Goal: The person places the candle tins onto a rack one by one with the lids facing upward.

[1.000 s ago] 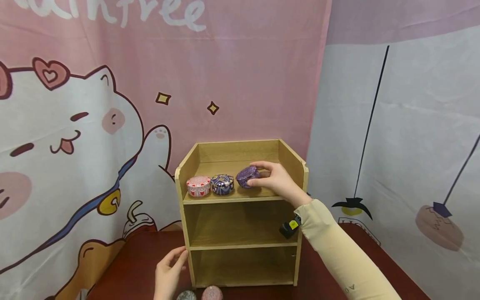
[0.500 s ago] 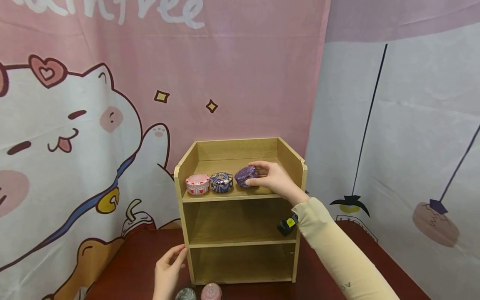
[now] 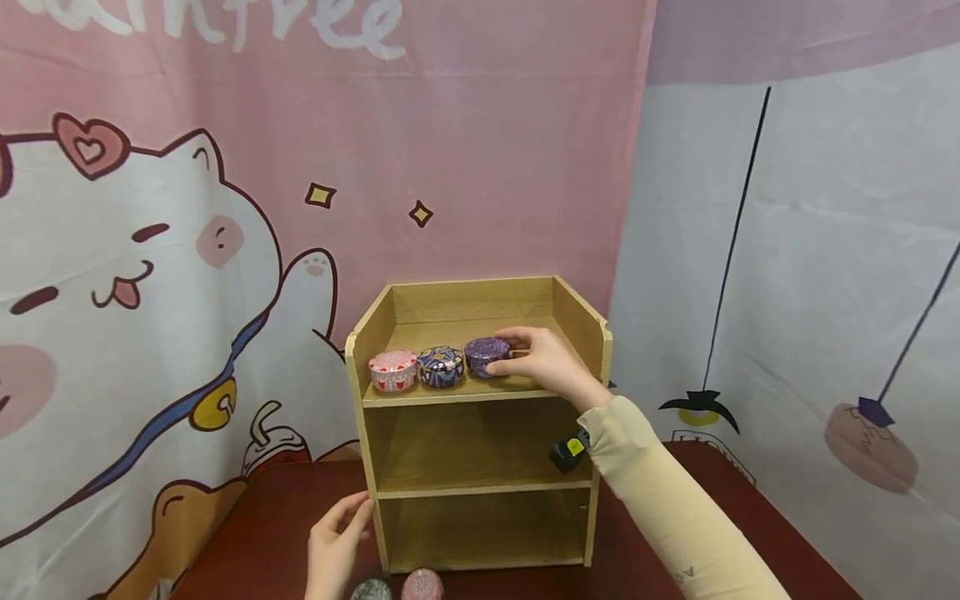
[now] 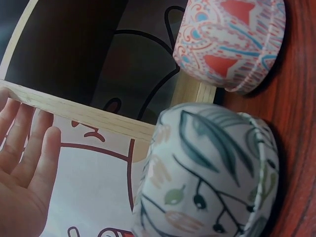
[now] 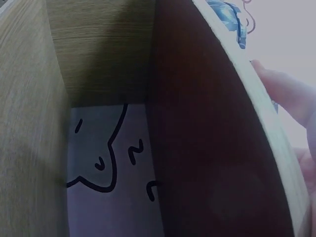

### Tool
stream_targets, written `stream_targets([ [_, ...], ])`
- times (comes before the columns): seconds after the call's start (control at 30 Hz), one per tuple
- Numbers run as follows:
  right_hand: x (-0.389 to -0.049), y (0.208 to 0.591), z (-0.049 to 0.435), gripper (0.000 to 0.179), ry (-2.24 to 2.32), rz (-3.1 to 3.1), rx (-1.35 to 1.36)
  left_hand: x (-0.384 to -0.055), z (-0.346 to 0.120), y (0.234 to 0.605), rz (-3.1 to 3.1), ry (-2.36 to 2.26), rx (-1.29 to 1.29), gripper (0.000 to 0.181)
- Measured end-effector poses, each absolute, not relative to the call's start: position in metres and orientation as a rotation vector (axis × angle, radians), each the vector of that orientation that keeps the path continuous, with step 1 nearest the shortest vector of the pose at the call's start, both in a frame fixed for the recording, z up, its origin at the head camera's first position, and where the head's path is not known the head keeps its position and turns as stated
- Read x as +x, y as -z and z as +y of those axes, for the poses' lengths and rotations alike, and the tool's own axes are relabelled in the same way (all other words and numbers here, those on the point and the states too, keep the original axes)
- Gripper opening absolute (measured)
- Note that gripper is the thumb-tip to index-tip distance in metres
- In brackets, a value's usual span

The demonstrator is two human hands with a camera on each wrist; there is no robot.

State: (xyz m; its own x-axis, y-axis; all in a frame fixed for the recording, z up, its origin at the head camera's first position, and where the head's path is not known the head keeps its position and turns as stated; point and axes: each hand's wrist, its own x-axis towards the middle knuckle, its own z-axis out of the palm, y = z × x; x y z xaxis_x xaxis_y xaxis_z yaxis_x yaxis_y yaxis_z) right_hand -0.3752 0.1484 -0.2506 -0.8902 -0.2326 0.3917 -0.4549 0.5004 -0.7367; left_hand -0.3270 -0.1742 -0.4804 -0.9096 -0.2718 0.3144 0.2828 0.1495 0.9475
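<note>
Purple tin (image 3: 478, 354) has been levelled since the earlier frame, where it was held tilted; it is now upright at the top board of the wooden shelf unit (image 3: 483, 490), base contact not certain. Nearest: a leaf-patterned tin (image 4: 202, 173) and a pink tin (image 3: 422, 586) are set side by side on the bench (image 3: 262, 525), before the unit's foot. Left hand (image 3: 335, 540): fingers mostly straight, tips laid against the unit's left side panel, nothing seen held; the unit is probably being steadied by it. Further up, right hand (image 3: 547, 362): purple tin pinched between thumb and fingers. It is gripped from the right, presumably because its left side is faced by the blue tin (image 3: 441, 367); touching or apart, cannot be told. Purple tin lies at the right hand's fingertips, well above the left hand. A red-and-white tin (image 3: 393, 372) is placed leftmost, probably to keep one row. Behind all, a printed curtain (image 3: 517, 150) is hung.
</note>
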Motion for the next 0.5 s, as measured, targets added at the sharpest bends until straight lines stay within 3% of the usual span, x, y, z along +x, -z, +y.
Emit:
stream_targets([
  [0.5,-0.3770,0.2485,0.1437,0.068,-1.214,-2.552,0.611,-0.3301,-0.1747,0.4818,-2.028,1.813,-0.012,0.027],
])
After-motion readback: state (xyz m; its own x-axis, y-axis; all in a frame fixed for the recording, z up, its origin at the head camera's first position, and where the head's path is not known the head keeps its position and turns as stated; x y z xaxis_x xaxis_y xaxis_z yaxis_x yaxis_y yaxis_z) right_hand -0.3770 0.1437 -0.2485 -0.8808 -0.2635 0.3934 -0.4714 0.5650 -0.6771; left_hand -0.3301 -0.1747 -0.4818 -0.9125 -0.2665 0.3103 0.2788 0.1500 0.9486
